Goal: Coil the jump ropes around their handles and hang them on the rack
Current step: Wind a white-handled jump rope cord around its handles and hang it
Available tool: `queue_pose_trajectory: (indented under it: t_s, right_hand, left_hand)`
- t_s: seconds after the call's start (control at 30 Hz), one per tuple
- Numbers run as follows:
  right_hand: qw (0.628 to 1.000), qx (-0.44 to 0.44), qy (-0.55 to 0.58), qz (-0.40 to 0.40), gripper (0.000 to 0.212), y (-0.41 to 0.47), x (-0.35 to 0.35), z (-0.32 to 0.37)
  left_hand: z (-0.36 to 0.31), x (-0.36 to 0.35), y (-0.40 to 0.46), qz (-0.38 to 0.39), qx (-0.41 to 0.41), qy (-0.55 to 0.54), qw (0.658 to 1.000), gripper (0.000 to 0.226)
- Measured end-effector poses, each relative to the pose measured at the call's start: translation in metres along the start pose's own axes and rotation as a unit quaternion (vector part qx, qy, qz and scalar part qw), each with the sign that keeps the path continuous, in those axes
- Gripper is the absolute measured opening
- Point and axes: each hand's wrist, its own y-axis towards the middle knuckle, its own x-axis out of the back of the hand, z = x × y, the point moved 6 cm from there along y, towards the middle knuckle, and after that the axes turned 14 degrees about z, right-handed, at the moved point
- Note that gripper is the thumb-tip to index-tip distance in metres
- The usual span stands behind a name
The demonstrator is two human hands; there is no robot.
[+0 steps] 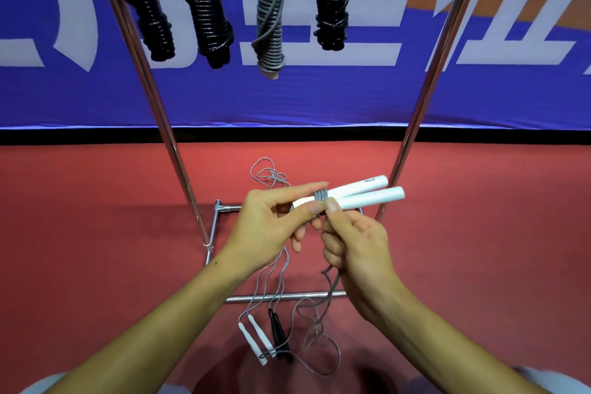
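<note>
Winding limp, light grey cord [331, 285] with the right hand [355, 253], left hand [271, 221] clamps the stiff white handles [361, 193] together.

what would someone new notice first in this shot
Centre frame, the left hand holds a pair of white handles while the right hand pinches grey rope wound around them. Above, four coiled ropes hang from the rack, and more handles lie on the red floor.

coiled ropes [270, 19] above, handles [358, 193] below
</note>
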Motion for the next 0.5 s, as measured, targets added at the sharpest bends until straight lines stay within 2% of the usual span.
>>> queue_pose_trajectory:
  t_s: [0.23,0.3,0.5]
  right_hand:
    - [1.000,-0.008,-0.013,0.000,0.040,0.002,0.004,0.006]
    - [0.999,-0.008,-0.038,0.003,0.042,0.002,0.006,0.008]
    - [0.984,-0.011,-0.168,0.056,0.045,0.010,0.005,0.019]
  left_hand:
    - [0.005,-0.017,0.006,0.126,0.054,-0.097,0.986,0.049]
    - [0.004,-0.013,0.006,0.122,0.041,-0.076,0.989,0.042]
    - [0.004,0.003,0.007,0.048,0.001,-0.041,0.998,0.026]
